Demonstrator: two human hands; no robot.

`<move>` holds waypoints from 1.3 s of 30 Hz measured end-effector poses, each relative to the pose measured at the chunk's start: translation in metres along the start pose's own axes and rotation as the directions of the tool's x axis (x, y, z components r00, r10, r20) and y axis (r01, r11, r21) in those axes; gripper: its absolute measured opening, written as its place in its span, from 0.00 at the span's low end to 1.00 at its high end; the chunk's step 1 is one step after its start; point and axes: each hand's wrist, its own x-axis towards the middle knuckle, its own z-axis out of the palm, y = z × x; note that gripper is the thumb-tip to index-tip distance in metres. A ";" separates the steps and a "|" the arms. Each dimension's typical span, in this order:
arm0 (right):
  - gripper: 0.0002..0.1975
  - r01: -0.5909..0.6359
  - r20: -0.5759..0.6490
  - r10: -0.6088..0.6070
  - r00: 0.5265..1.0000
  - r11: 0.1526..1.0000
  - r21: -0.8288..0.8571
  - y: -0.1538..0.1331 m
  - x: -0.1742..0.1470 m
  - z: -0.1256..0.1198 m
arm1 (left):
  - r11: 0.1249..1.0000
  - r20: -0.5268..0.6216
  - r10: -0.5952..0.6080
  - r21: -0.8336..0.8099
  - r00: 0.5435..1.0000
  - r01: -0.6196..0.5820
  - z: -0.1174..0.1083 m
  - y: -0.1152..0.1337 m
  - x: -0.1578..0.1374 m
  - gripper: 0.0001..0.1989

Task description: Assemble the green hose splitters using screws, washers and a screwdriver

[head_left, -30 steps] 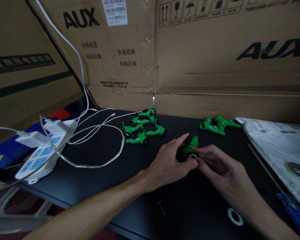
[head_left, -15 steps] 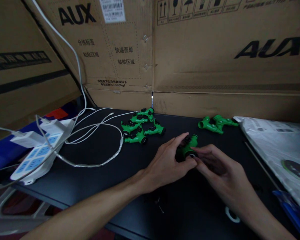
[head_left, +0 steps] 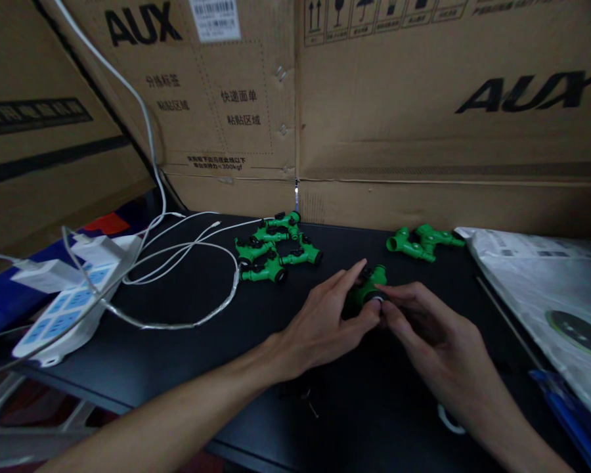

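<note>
My left hand [head_left: 325, 322] is closed around a green Y-shaped hose connector [head_left: 372, 282], thumb along its near side. At the connector's near end is a black collar [head_left: 375, 297] with a pale ring inside its mouth. My right hand [head_left: 431, 328] pinches at that collar with thumb and fingertips; whether a small part sits between them is hidden. Beyond my left hand lies a group of several green connectors with black fittings [head_left: 270, 268]. Farther right rest green connector bodies [head_left: 421, 243] without visible black fittings. A white ring [head_left: 450, 420] lies partly under my right forearm.
Large cardboard boxes [head_left: 374, 118] wall off the back of the dark table [head_left: 177, 368]. At left, a white power strip [head_left: 73, 302] with plugs trails white cables [head_left: 217, 309]. A white plastic-wrapped package [head_left: 536, 282] and blue plastic [head_left: 566, 414] lie on the right.
The view has shifted slightly. My right fingertips have moved a little against the connector's collar, which now shows more plainly. Both hands stay on the connector.
</note>
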 end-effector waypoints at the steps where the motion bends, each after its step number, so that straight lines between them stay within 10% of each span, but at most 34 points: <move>1: 0.09 0.004 0.002 -0.004 1.000 1.000 -0.005 0.000 0.000 0.000 | 1.000 0.005 -0.009 0.005 1.000 0.009 0.000 0.000 0.000 0.33; 24: 0.12 0.025 0.048 -0.024 0.999 1.000 -0.016 -0.001 0.000 -0.003 | 0.994 -0.022 -0.078 -0.081 0.997 0.076 -0.006 0.003 0.006 0.31; 39: 0.15 0.268 0.042 -0.265 0.963 0.949 -0.167 -0.004 0.009 -0.008 | 0.937 0.109 -0.140 -0.306 0.984 0.167 -0.012 0.006 0.007 0.26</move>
